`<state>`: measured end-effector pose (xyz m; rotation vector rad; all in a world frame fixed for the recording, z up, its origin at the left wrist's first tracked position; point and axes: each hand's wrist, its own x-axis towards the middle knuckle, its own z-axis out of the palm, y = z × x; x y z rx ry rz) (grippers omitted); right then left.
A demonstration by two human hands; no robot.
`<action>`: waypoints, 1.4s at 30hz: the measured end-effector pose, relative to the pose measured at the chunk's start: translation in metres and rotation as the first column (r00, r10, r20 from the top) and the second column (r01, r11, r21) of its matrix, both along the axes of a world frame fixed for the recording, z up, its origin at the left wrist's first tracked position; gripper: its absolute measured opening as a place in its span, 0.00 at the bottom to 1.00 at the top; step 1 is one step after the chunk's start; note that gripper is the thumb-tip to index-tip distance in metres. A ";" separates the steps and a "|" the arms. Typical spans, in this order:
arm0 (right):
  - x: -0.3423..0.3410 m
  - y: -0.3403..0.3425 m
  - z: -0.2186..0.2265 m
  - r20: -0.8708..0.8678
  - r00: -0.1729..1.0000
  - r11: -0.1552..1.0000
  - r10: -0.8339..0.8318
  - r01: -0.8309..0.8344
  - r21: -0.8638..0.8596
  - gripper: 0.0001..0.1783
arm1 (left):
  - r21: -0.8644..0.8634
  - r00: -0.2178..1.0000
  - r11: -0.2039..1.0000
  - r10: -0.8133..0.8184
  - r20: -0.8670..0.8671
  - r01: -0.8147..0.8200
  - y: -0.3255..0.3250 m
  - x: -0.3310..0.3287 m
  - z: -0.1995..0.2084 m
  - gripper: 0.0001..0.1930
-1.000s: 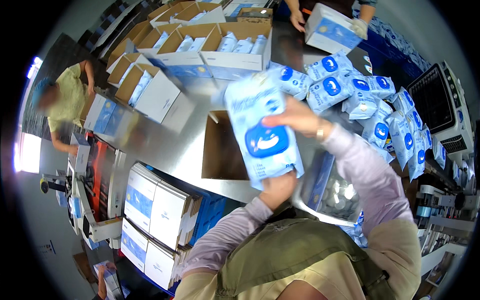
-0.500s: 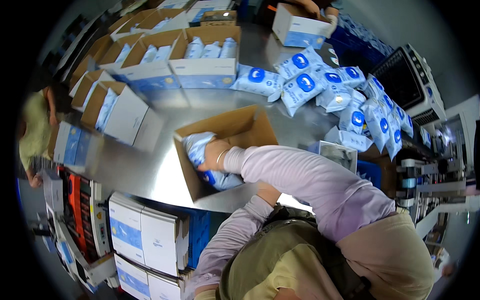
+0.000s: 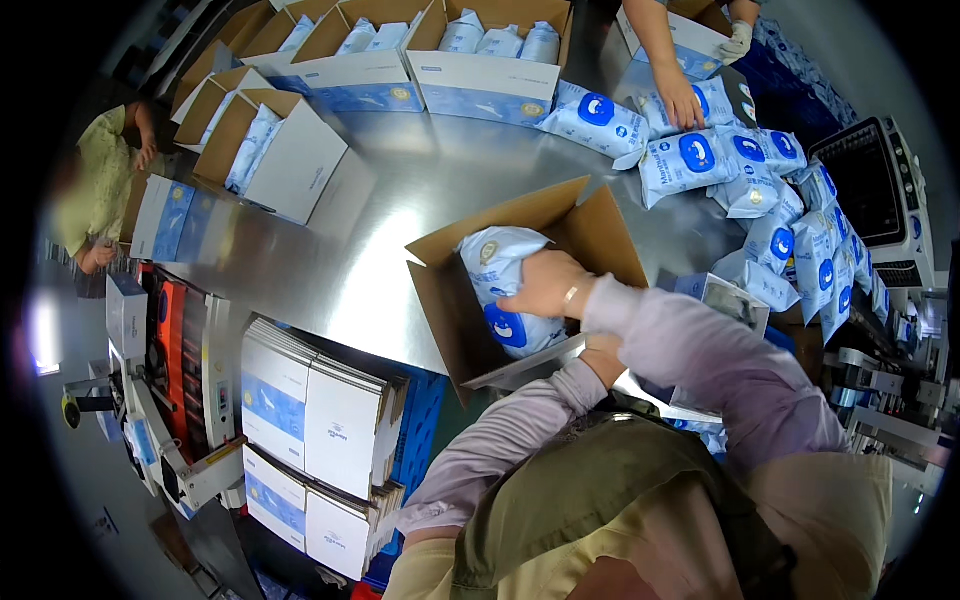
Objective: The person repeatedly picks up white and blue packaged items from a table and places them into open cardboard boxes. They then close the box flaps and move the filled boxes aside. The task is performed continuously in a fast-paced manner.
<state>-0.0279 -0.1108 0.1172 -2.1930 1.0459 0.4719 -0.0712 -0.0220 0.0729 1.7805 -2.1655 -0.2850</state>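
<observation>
An open cardboard box [image 3: 440,325] stands tilted in view at the near edge of the metal table. Inside it, against its left side, lies a plump light-blue soft pack of wipes [image 3: 488,275] with a dark-blue round mark. My right hand [image 3: 550,284] reaches into the box and grips this pack, thumb and fingers bent over its right side. My left hand [image 3: 604,358] is at the box's near right side, below my right wrist. My right forearm and the box wall hide its fingers.
Filled white-and-blue boxes [image 3: 490,90] line the table's far left. Loose wipe packs [image 3: 685,165] are heaped at right, where a co-worker's hand [image 3: 678,98] touches one. Flattened cartons [image 3: 345,420] are stacked at lower left. A smaller open box [image 3: 730,300] stands right of mine.
The view has shifted, so the table scene sits further right. My right hand remains on the pack in the box. The co-worker's bare hand has come down onto the loose packs.
</observation>
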 end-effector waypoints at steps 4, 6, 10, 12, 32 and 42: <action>0.062 -0.005 -0.070 -0.141 0.985 0.995 -0.096 0.099 0.009 0.34 | 0.010 1.000 1.000 -0.027 -0.009 0.027 -0.002 0.000 -0.002 0.09; 0.095 0.010 -0.043 0.011 0.995 0.994 0.099 -0.100 0.045 0.33 | 0.014 1.000 1.000 -0.010 -0.023 0.010 -0.003 0.013 -0.003 0.09; 0.086 0.006 -0.042 0.143 0.969 0.974 0.202 -0.213 0.071 0.34 | 0.060 0.997 0.997 -0.050 -0.058 0.054 -0.007 0.039 -0.007 0.09; 0.066 -0.010 0.016 0.469 0.825 0.948 0.317 -0.287 -0.135 0.35 | 0.113 0.999 0.994 0.007 -0.037 -0.003 -0.007 0.064 -0.003 0.10; -0.215 -0.261 -0.063 -0.142 0.952 0.619 0.272 -0.286 -0.731 0.47 | 0.214 0.881 0.872 0.372 0.293 -0.439 -0.131 0.022 -0.060 0.55; -0.131 -0.244 -0.097 0.128 0.949 0.748 0.289 -0.141 -0.649 0.45 | 0.671 0.220 0.682 0.731 -0.646 -0.291 -0.050 0.038 -0.093 0.49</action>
